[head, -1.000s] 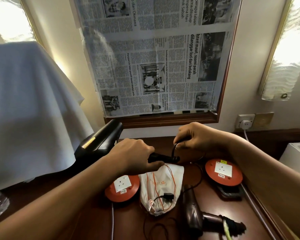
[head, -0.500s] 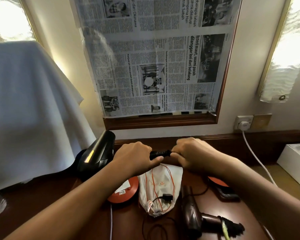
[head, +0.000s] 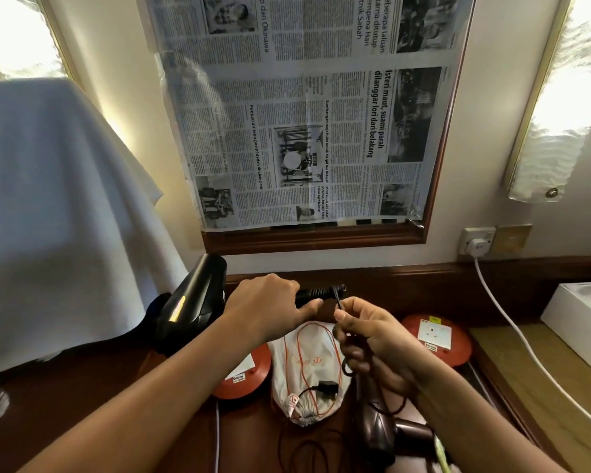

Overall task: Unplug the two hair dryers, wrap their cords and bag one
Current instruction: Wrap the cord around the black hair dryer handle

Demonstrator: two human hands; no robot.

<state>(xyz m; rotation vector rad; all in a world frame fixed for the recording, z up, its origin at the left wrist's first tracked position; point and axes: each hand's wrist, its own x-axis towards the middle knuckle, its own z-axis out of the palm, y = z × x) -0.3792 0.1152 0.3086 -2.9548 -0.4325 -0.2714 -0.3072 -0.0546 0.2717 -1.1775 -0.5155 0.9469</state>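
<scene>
black dryer (head: 193, 303): held up over the desk's back edge, barrel pointing up-left, handle running right; yellow label on its side.
L hand (head: 265, 307): fingers curled round the dryer handle, thumb along the ribbed cord collar (head: 319, 292).
cord (head: 339, 299): thin, black, leaves the collar end & drops to the R hand; further down it loops under that hand, plug (head: 326, 387) lying on the bag.
R hand (head: 372, 339): just below-right of the handle end, thumb + index pinching the cord, other fingers curled w/ more cord seemingly inside.
bag (head: 309, 367): white drawstring pouch w/ orange string, flat on desk btwn the two reels, mouth gathered at the near end.
brown dryer (head: 376, 430): lying on desk near the front, right of bag, partly under R forearm; its cord can't be followed.
orange reels: one (head: 243, 378) left of bag, mostly under L forearm; one (head: 437, 339) right, socket face up.
desk (head: 82, 387): dark wood.
wall socket (head: 476, 240): white plug in, white cable (head: 512, 322) running down-right.
behind: newspaper (head: 304, 107) covering a framed mirror; white cloth (head: 55, 206) draped at left; white box (head: 580, 322) at right edge.
</scene>
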